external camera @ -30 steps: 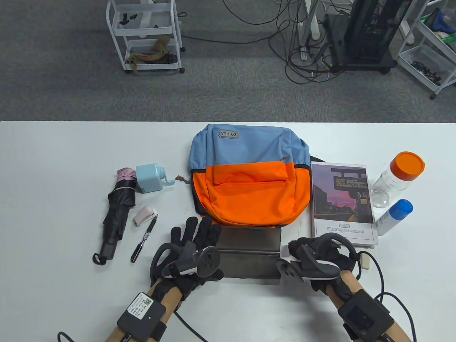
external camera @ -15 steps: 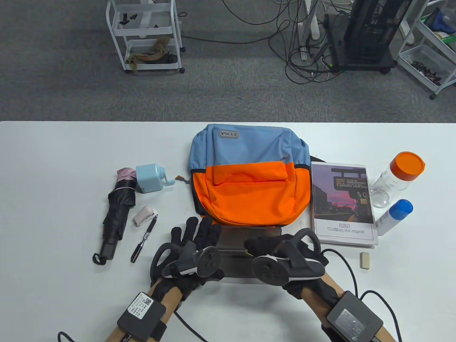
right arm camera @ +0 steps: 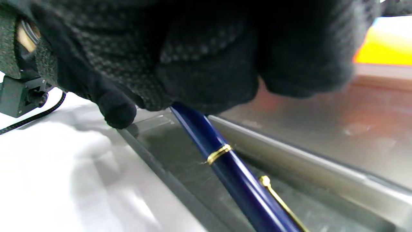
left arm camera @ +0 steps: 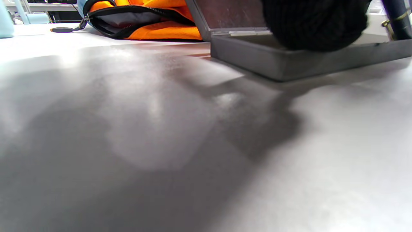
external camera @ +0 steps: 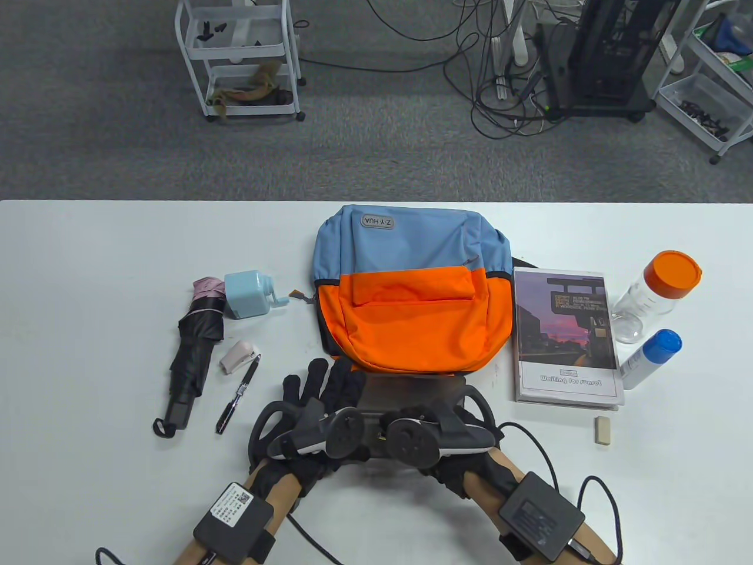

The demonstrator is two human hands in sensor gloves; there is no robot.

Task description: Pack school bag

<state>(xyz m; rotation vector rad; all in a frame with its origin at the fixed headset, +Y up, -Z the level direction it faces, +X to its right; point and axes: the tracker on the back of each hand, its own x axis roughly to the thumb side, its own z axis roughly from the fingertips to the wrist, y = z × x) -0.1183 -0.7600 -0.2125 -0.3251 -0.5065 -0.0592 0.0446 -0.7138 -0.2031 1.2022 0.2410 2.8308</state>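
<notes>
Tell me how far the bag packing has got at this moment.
Early. The pencil case lies open; the right hand holds a blue pen over its tray, the left hand resting at its edge. Umbrella, sharpener, book and bottles remain outside the backpack.

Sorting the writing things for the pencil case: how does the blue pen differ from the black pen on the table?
The blue pen is glossy navy with gold band and clip; the black pen is dark with silvery trim. The blue pen is held by the right hand over the open metal case; the black pen lies untouched beside the umbrella.
</notes>
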